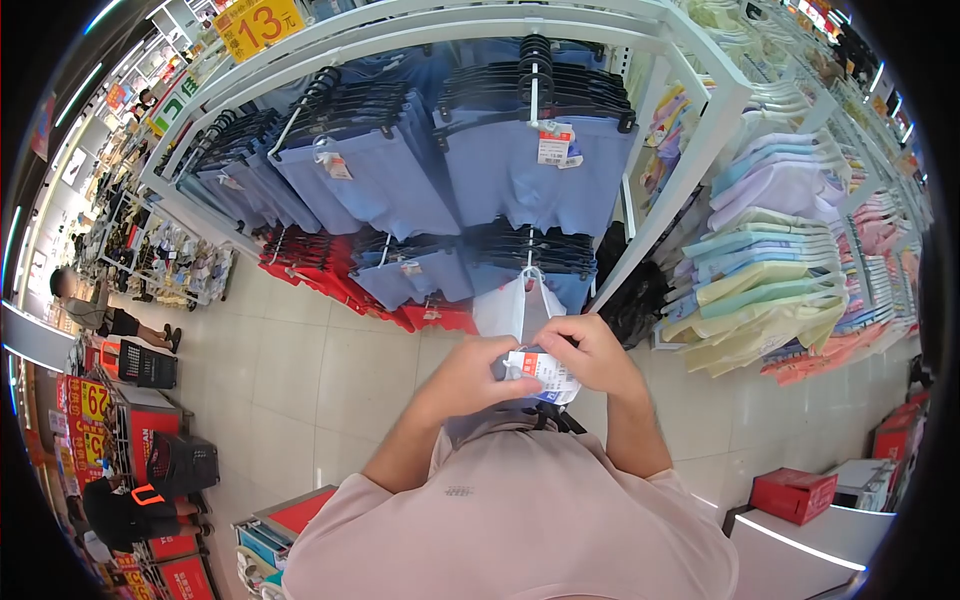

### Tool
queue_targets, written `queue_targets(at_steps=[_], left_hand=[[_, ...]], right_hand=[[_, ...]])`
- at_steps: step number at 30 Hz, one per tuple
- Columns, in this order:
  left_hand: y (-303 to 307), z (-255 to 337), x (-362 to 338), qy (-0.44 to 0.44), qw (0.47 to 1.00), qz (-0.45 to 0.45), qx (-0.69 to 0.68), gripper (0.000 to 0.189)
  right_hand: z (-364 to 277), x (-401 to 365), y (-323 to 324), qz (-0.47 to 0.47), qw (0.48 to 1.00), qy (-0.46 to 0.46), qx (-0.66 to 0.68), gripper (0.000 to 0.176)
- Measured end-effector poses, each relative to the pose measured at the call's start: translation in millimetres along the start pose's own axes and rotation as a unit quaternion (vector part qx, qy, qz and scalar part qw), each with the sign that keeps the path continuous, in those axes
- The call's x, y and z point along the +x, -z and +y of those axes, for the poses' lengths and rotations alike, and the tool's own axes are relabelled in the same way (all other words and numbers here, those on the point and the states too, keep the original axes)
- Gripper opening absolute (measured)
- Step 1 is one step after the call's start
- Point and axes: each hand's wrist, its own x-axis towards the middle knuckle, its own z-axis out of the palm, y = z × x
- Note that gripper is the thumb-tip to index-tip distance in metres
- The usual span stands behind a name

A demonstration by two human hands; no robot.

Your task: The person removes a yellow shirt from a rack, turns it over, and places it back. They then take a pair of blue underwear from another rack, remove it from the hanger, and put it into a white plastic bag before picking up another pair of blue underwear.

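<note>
Near my chest, my left hand (480, 375) pinches the left side of a white and red price tag (540, 372), with its thumb across the front. On the tag's upper right, my right hand (590, 352) is closed with thumb and fingers at the tag's edge. Beneath the tag is a bluish item, mostly hidden by my hands. Just beyond them, a white bag (515, 305) hangs by its handles from a rack hook. Blue shorts (540, 175) on black hangers fill the rack above, with a tag on the front pair.
The white rack frame (690, 175) rises in front. Red garments (325, 275) hang low on its left; pastel clothes (770, 270) hang at right. A red box (793, 495) sits at lower right. Two people are at far left, near shopping baskets (182, 462).
</note>
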Motion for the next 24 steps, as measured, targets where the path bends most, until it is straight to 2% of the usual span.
queue_targets(at_steps=[5, 8, 11, 14, 17, 20, 23, 24], left_hand=[[5.1, -10.8, -2.0, 0.038, 0.999, -0.004, -0.032, 0.036], [5.5, -7.9, -1.1, 0.045, 0.998, -0.006, -0.045, 0.034], [3.7, -8.5, -1.0, 0.053, 0.997, -0.006, -0.058, 0.032], [1.7, -13.4, 0.4, 0.075, 0.994, -0.015, -0.074, 0.032], [1.5, -26.0, 2.2, 0.086, 0.991, -0.059, -0.081, 0.033], [4.0, -25.9, 4.7, 0.083, 0.993, -0.015, -0.077, 0.029], [6.4, -21.3, 12.4, 0.085, 0.977, 0.093, -0.170, 0.023], [9.0, -20.1, 15.5, 0.086, 0.973, 0.117, -0.178, 0.021]], right_hand=[[7.9, -4.5, 4.5, -0.049, 0.998, 0.000, 0.034, 0.015], [-1.0, -4.8, 10.6, -0.095, 0.994, -0.037, 0.029, 0.016], [7.9, -4.6, 10.6, -0.100, 0.995, 0.007, 0.011, 0.019], [8.3, -3.6, 12.4, -0.122, 0.991, -0.044, -0.024, 0.024], [5.6, -2.2, 10.3, -0.115, 0.990, -0.051, -0.058, 0.028], [8.2, 0.2, 4.5, -0.023, 0.999, 0.015, -0.047, 0.031], [11.0, 8.4, -1.4, 0.147, 0.972, 0.144, -0.111, 0.031], [11.7, 8.4, -1.4, 0.167, 0.968, 0.147, -0.114, 0.030]])
